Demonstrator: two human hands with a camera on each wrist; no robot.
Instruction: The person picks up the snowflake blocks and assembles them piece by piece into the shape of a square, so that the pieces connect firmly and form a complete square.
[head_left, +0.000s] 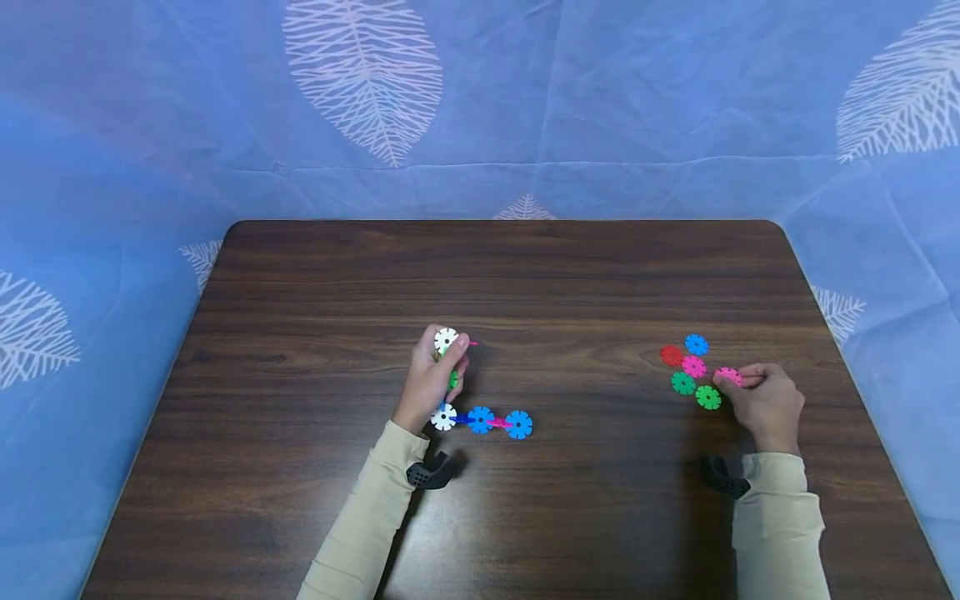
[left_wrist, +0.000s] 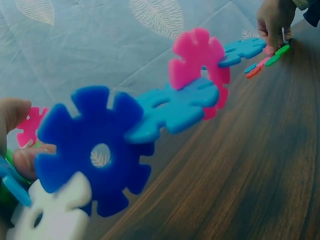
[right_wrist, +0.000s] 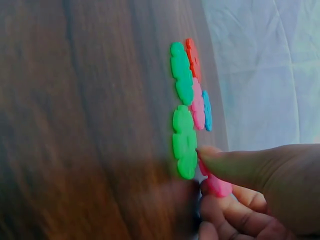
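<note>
My left hand (head_left: 433, 380) grips a chain of slotted plastic snowflake discs joined edge to edge. A white disc (head_left: 446, 340) shows at its upper end beside my thumb, with green pieces partly hidden in the fingers. The rest of the chain runs rightward from a lower white disc (head_left: 443, 417) through a dark blue disc (left_wrist: 95, 150), a light blue disc (head_left: 481, 420) and a pink disc (left_wrist: 198, 57) to another light blue disc (head_left: 519, 425). At the right, my right hand (head_left: 768, 404) pinches a pink snowflake disc (right_wrist: 219, 186) between thumb and fingers, beside a bright green disc (right_wrist: 185, 142).
Close to my right hand, loose discs lie flat on the dark wooden table (head_left: 585, 500): a red disc (head_left: 672, 356), a blue disc (head_left: 697, 344), a pink one and two green ones. A blue leaf-patterned cloth (head_left: 480, 108) hangs behind the table.
</note>
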